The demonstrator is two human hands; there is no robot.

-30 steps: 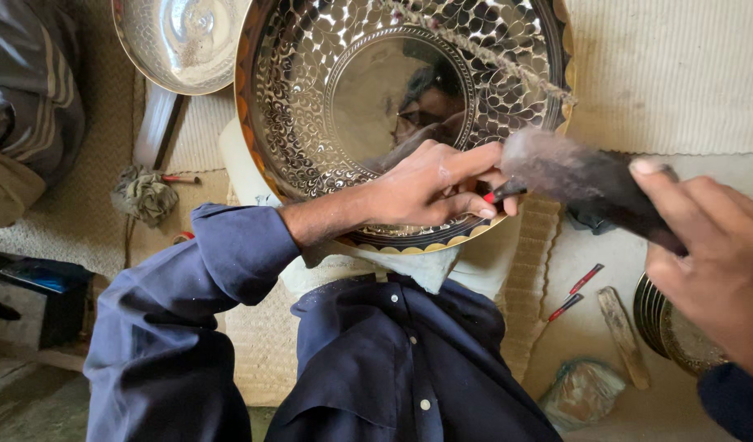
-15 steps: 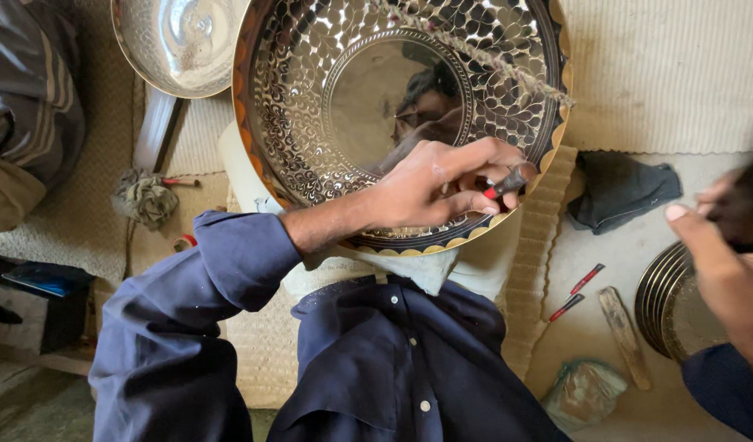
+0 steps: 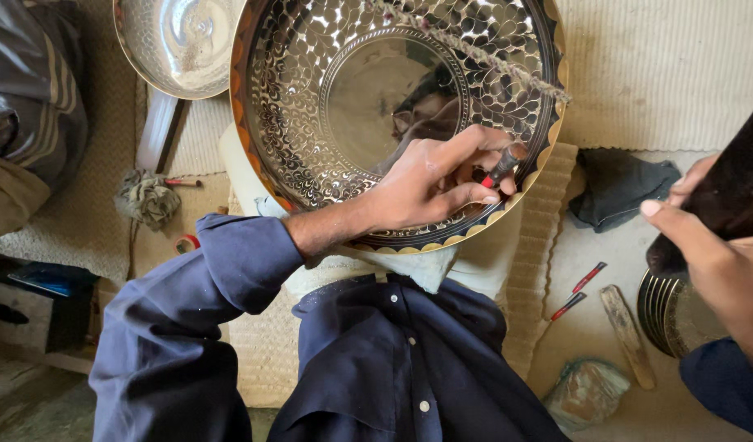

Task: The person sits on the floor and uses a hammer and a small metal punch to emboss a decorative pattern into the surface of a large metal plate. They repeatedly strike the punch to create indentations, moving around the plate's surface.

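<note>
The big engraved metal bowl (image 3: 352, 90) fills the far middle of your view, tilted up toward you with its near rim resting against the pale cloth (image 3: 409, 266) on your lap. Its inside is covered with leaf-shaped cut work around a plain mirror-like centre, and the rim is scalloped in a golden tone. A length of frayed cord (image 3: 483, 57) runs slantwise across its far right part.

Your dark blue shirt (image 3: 393, 360) takes up the near middle, the left sleeve coming in from the near left.

To the far left, a plainer silver bowl (image 3: 176, 41) lies partly behind the engraved one. A dark folded cloth (image 3: 618, 188) lies on the mat to the right of the big bowl.

Your right hand (image 3: 720, 262) is at the right edge, raised, its fingers wrapped around a dark mallet (image 3: 732, 192) that blurs up out of view. Under it, near right, a stack of metal plates (image 3: 667, 315) shows its ribbed edges.

Your left hand (image 3: 425, 184) rests on the lower right of the bowl's inside, fingers pinched closed around a small chisel (image 3: 501, 169) with a dark shaft and a red band, its tip set against the patterned wall near the rim.

Left of the bowl, a greyish rag (image 3: 147, 199) lies bunched on the mat. On the right floor lie a flat wooden stick (image 3: 627, 336), a crumpled bag (image 3: 586, 393) nearer you, and two small red-tipped tools (image 3: 579, 291) just beside each other.
</note>
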